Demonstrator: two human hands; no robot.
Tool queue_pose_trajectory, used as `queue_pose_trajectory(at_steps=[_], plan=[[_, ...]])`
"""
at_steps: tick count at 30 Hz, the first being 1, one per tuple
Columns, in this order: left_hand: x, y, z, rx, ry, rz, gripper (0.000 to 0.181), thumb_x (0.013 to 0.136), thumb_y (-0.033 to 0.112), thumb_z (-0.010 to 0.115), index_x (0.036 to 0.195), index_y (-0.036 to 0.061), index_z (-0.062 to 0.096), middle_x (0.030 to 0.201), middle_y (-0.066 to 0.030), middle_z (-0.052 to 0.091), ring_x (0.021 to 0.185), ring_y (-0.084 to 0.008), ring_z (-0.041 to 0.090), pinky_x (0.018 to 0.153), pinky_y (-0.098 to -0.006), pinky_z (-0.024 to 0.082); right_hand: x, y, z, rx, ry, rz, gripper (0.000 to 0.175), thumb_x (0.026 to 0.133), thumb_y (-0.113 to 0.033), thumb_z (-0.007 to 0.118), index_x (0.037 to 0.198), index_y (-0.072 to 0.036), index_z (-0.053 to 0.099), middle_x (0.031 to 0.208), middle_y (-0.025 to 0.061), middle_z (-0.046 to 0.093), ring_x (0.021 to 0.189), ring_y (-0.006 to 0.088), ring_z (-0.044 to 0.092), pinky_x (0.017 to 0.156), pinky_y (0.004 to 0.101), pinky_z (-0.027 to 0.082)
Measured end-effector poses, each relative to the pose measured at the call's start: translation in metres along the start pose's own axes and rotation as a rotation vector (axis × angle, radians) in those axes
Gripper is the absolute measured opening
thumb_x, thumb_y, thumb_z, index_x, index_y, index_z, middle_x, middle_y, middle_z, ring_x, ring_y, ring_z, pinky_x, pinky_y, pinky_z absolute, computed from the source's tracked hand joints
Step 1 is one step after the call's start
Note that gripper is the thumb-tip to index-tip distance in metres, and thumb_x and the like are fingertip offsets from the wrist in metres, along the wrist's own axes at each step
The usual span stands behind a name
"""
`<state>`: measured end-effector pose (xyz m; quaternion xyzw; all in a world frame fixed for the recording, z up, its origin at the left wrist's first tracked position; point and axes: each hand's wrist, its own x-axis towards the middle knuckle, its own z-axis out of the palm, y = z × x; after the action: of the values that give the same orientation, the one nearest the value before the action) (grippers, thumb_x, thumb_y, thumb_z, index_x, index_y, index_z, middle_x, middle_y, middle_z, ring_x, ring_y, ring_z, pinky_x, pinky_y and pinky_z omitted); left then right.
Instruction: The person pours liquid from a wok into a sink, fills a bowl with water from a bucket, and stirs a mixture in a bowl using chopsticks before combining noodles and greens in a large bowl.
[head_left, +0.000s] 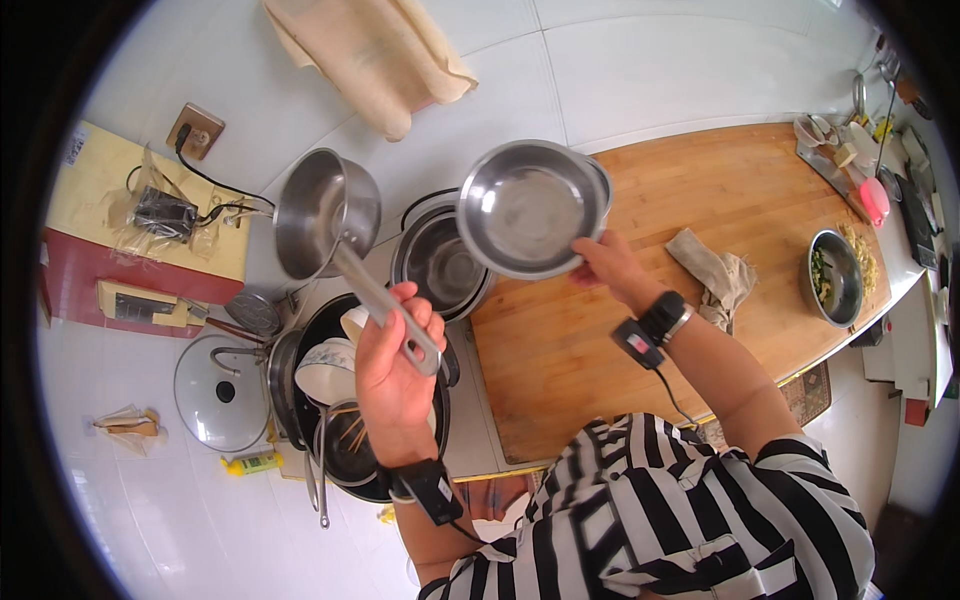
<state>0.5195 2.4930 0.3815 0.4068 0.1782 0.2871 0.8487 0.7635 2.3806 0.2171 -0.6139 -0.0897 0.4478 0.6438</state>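
My left hand (399, 360) grips the long handle of a stainless steel saucepan (311, 217), raised and tilted with its mouth towards me. My right hand (609, 268) pinches the rim of a shallow stainless steel basin (532, 210); a second metal rim shows behind its right side. Below the basin's left side, more metal bowls (446, 259) sit nested, partly covered by it. Under my left forearm is a large black wok (442, 427), holding a patterned white bowl (328, 371) and a small dark pan (351, 444) with wooden chopsticks (349, 435).
A wooden board (555, 375) bears a crumpled cloth (716, 274), a metal bowl of chopped greens (834, 277) and a cleaver (829, 176). On the left are a glass lid (223, 401), a yellow bottle (253, 463) and a plugged-in cord (221, 180). Beige cloth (375, 64) hangs on the wall.
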Motion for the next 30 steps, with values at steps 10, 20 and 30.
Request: queue_pose_trajectory(at_steps=[10, 20, 30], plan=[[-0.028, 0.001, -0.027, 0.017, 0.258, 0.045, 0.03, 0.092, 0.015, 0.053, 0.114, -0.0047, 0.05, 0.084, -0.0074, 0.049, 0.071, -0.0157, 0.043, 0.061, -0.0256, 0.037, 0.063, 0.003, 0.134, -0.294, -0.162, 0.083, 0.026, 0.083, -0.007, 0.048, 0.082, 0.015, 0.06, 0.069, 0.0207, 0.065, 0.053, 0.026, 0.067, 0.04, 0.0345, 0.052], [-0.037, 0.013, -0.023, 0.057, 0.251, 0.111, 0.036, 0.093, 0.016, 0.052, 0.117, -0.0104, 0.044, 0.081, -0.0064, 0.043, 0.068, -0.0129, 0.041, 0.057, -0.0224, 0.033, 0.102, 0.006, 0.184, -0.416, -0.216, -0.004, 0.032, 0.083, -0.016, 0.05, 0.07, 0.011, 0.062, 0.059, 0.0182, 0.063, 0.048, 0.0232, 0.063, 0.043, 0.033, 0.05], [-0.039, 0.016, -0.026, 0.127, 0.325, 0.115, 0.037, 0.093, 0.017, 0.052, 0.117, -0.0098, 0.043, 0.08, -0.0068, 0.043, 0.064, -0.0121, 0.041, 0.053, -0.0216, 0.032, 0.116, 0.063, 0.217, -0.849, 0.244, -0.382, 0.027, 0.076, -0.016, 0.061, 0.094, 0.004, 0.061, 0.095, 0.0263, 0.065, 0.094, 0.0371, 0.063, 0.081, 0.0446, 0.051]])
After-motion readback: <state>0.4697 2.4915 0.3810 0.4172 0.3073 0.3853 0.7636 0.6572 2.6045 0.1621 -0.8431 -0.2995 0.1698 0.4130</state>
